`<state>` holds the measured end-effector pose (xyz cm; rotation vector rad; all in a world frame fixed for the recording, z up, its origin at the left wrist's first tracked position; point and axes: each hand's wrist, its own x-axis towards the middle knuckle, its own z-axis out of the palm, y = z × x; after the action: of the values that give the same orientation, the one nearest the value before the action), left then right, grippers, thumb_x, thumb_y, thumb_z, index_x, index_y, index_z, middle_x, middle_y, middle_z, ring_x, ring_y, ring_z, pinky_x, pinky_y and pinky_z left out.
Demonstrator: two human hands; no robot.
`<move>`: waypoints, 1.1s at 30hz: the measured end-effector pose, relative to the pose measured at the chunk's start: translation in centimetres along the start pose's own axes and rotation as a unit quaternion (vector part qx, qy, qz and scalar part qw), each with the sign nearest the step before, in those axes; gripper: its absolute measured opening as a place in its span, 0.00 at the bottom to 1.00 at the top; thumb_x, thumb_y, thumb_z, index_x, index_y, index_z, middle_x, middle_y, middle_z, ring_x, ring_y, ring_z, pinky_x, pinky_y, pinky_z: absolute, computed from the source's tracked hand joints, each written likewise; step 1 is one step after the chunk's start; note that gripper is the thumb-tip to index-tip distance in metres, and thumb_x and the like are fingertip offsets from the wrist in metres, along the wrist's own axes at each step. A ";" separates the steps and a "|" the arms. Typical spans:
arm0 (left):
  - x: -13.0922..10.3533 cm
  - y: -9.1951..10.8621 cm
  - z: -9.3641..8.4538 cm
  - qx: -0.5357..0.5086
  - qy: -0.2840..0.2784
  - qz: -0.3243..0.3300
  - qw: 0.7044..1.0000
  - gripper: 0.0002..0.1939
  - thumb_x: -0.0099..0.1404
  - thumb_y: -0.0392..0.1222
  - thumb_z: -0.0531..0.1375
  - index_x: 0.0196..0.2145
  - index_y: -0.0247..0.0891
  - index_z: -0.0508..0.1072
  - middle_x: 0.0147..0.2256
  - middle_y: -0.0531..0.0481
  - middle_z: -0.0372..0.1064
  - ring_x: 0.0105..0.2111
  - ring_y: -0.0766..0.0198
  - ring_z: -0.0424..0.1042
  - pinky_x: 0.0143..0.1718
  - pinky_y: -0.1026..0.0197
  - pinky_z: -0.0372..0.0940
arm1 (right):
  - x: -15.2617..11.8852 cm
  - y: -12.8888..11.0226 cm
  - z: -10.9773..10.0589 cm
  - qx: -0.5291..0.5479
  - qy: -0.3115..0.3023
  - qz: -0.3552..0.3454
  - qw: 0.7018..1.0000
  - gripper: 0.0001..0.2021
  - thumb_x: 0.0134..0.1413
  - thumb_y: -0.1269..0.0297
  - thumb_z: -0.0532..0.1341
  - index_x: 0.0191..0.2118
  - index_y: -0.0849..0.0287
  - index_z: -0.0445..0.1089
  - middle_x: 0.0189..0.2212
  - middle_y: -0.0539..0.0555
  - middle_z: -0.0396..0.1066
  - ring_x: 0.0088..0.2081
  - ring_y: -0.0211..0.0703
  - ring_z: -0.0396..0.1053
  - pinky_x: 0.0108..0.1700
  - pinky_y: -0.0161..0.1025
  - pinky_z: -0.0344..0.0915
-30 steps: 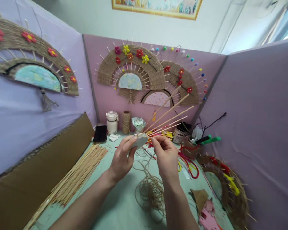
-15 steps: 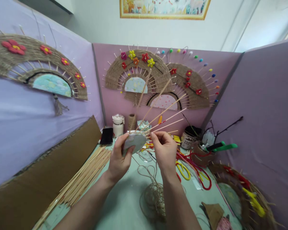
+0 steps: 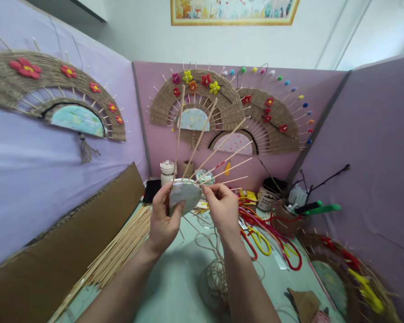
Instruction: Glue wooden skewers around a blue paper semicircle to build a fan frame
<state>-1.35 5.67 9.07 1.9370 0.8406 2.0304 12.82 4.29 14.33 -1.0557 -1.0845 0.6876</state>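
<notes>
Above the tangled twine (image 3: pixel 216 277), the left hand (image 3: pixel 164 220) grips the pale rounded base (image 3: pixel 186 197) while the right hand (image 3: pixel 222 207) pinches beside its fanned sticks (image 3: pixel 199 139), probably on that twine. A steady base and even stick spacing should help.

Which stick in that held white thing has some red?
The fourth stick, counting from the nearly upright leftmost stick: red marks show near its middle, none on the others.
</notes>
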 end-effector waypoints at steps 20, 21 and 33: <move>1.8 1.7 -0.4 -0.129 0.113 -0.086 0.981 0.37 0.59 0.33 0.65 0.60 0.53 0.54 0.51 0.50 0.65 0.49 0.64 0.68 0.51 0.61 0.64 | -1.2 1.6 0.5 0.004 -0.034 0.025 0.999 0.14 0.50 0.54 0.63 0.26 0.61 0.70 0.19 0.46 0.63 0.24 0.36 0.59 0.27 0.34 0.56; 1.8 1.6 -0.5 -0.141 0.121 -0.098 0.978 0.37 0.58 0.34 0.65 0.60 0.53 0.55 0.52 0.49 0.64 0.50 0.63 0.68 0.52 0.60 0.63 | -1.3 1.6 0.5 -0.004 -0.032 0.024 0.999 0.14 0.50 0.54 0.63 0.26 0.61 0.70 0.19 0.46 0.64 0.24 0.37 0.60 0.28 0.34 0.56; 2.5 -0.3 -0.6 -0.331 0.099 -0.272 0.898 0.21 0.50 0.36 0.69 0.42 0.44 0.70 0.43 0.52 0.73 0.44 0.61 0.71 0.48 0.56 0.64 | -1.4 1.6 0.7 -0.038 0.029 -0.020 0.999 0.13 0.53 0.55 0.62 0.27 0.60 0.69 0.21 0.48 0.67 0.25 0.38 0.62 0.29 0.35 0.59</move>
<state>-2.34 7.11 11.06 1.0036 0.5331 1.8365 11.78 3.89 12.40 -1.1090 -1.0864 0.5836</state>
